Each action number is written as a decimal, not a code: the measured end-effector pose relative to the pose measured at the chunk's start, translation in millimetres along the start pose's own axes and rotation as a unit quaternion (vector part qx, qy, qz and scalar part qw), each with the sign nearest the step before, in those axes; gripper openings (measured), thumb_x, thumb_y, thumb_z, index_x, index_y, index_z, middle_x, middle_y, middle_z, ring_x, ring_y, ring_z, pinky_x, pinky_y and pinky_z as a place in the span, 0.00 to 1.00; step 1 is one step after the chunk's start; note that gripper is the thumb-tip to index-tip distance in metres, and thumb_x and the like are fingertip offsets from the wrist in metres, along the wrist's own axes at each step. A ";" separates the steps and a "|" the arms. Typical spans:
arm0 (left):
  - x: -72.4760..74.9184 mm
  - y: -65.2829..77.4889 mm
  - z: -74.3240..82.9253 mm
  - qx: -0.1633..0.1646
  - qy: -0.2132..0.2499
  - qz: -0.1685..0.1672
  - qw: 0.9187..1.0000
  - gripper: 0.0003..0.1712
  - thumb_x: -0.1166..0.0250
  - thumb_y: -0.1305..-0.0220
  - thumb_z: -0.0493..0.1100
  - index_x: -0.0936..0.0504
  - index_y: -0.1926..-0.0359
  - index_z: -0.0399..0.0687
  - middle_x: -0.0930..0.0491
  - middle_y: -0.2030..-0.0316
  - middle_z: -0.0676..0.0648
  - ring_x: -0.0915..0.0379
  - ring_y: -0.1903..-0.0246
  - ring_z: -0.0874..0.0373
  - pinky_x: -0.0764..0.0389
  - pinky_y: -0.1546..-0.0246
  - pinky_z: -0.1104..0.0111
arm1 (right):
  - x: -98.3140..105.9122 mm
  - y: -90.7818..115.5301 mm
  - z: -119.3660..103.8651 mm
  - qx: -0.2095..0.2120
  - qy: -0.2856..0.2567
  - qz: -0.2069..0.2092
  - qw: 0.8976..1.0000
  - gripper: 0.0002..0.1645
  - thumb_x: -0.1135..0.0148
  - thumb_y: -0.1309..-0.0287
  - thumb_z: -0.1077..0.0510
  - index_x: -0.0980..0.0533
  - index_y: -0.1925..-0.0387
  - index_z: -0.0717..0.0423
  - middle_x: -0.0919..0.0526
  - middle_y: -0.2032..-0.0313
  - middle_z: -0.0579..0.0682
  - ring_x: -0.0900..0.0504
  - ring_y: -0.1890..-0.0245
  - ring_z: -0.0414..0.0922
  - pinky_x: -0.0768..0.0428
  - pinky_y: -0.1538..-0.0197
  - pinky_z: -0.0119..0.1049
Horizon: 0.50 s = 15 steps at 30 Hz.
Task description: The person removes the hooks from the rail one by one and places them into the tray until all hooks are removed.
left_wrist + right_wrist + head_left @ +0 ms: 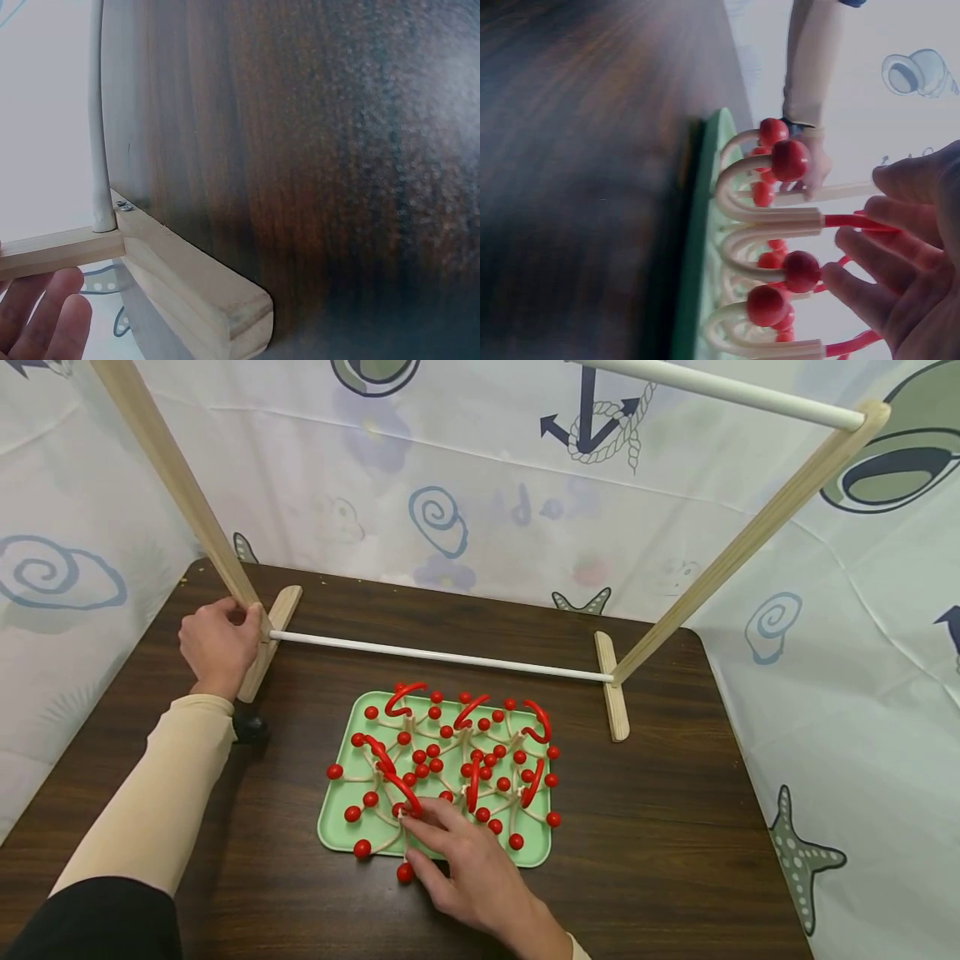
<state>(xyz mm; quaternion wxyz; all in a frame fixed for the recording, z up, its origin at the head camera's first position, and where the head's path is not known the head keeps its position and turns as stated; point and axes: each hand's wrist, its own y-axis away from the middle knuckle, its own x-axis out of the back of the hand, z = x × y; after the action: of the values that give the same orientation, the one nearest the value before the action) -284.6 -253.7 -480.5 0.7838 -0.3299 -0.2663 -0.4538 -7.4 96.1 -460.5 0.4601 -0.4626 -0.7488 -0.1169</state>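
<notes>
My left hand [219,645] grips the left wooden post [180,485] of a standing frame near its foot; in the left wrist view its fingers [52,315] lie against that post. A green tray [333,827] holds several cream pieces with curved, red-ball-tipped arms and a red hook on top. Over the tray's front edge is my right hand [480,868], its fingertips close to the front-left red hook [405,793]. In the right wrist view the fingers are spread and loosely bent around a red hook [855,221]; whether they touch it is unclear.
A white rod [442,655] joins the frame's posts low down, another white rod [720,387] higher up. The right wooden foot [612,693] stands behind the tray on the dark table [660,860]. Patterned cloth [300,468] hangs behind and beside the table.
</notes>
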 end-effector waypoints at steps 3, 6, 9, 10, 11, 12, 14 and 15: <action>0.2 0.2 0.5 -0.001 0.001 0.001 1.000 0.29 0.48 0.30 0.56 0.16 0.51 0.35 0.16 0.60 0.33 0.22 0.60 0.35 0.32 0.62 0.46 | -2.9 2.0 2.0 0.008 -0.004 0.016 1.000 0.22 0.43 0.32 0.52 0.24 0.38 0.47 0.27 0.41 0.45 0.23 0.48 0.35 0.24 0.51 0.29; 0.0 -0.4 0.1 -0.001 0.002 0.001 1.000 0.29 0.48 0.30 0.56 0.16 0.51 0.35 0.16 0.60 0.33 0.22 0.60 0.35 0.32 0.63 0.47 | -4.6 2.4 3.3 0.018 -0.006 0.025 1.000 0.22 0.42 0.32 0.53 0.24 0.38 0.48 0.28 0.40 0.47 0.23 0.47 0.35 0.24 0.50 0.29; -0.4 -1.0 -0.5 -0.001 0.003 -0.001 1.000 0.29 0.48 0.30 0.57 0.16 0.51 0.35 0.16 0.59 0.33 0.22 0.60 0.35 0.33 0.63 0.48 | -5.1 2.5 3.8 0.022 -0.009 0.024 0.999 0.21 0.42 0.32 0.53 0.23 0.39 0.49 0.29 0.38 0.49 0.23 0.45 0.35 0.24 0.49 0.30; -0.6 -1.1 -0.7 0.000 0.003 -0.002 1.000 0.29 0.48 0.30 0.57 0.16 0.51 0.35 0.16 0.59 0.33 0.22 0.60 0.35 0.33 0.62 0.48 | -5.2 2.6 3.9 0.022 -0.011 0.022 0.999 0.21 0.42 0.32 0.53 0.23 0.40 0.49 0.29 0.38 0.50 0.23 0.45 0.35 0.25 0.48 0.30; -0.6 -1.0 -0.8 0.000 0.003 -0.003 1.000 0.29 0.47 0.30 0.57 0.16 0.51 0.35 0.16 0.59 0.33 0.23 0.60 0.35 0.33 0.62 0.48 | -5.2 2.7 4.1 0.023 -0.013 0.020 0.999 0.20 0.42 0.32 0.53 0.23 0.40 0.49 0.30 0.37 0.50 0.23 0.44 0.36 0.25 0.48 0.30; -0.3 -0.9 -0.6 -0.001 0.003 -0.001 1.000 0.29 0.47 0.30 0.57 0.16 0.51 0.35 0.16 0.59 0.33 0.22 0.60 0.36 0.33 0.62 0.48 | -5.1 2.9 3.9 0.023 -0.013 0.018 0.999 0.20 0.41 0.32 0.53 0.22 0.40 0.49 0.30 0.37 0.51 0.23 0.44 0.36 0.25 0.47 0.30; -0.6 -0.7 -0.8 -0.001 0.003 -0.003 1.000 0.29 0.47 0.30 0.56 0.16 0.51 0.35 0.16 0.59 0.33 0.23 0.60 0.36 0.33 0.62 0.48 | -4.0 3.8 3.3 0.021 -0.013 0.015 1.000 0.20 0.41 0.32 0.53 0.22 0.40 0.47 0.31 0.36 0.50 0.23 0.43 0.37 0.25 0.47 0.31; -0.2 -0.4 -0.4 -0.002 0.002 -0.002 1.000 0.29 0.47 0.30 0.56 0.16 0.51 0.35 0.16 0.60 0.33 0.23 0.60 0.35 0.33 0.62 0.48 | -3.2 4.4 2.4 0.019 -0.012 0.013 1.000 0.20 0.41 0.32 0.53 0.23 0.40 0.47 0.31 0.35 0.50 0.23 0.43 0.37 0.25 0.47 0.31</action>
<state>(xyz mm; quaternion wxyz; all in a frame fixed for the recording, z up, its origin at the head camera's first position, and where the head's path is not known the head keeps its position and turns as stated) -285.1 -254.1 -480.8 0.7830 -0.3296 -0.2642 -0.4566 -4.9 98.1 -465.4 0.4608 -0.4650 -0.7504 -0.0912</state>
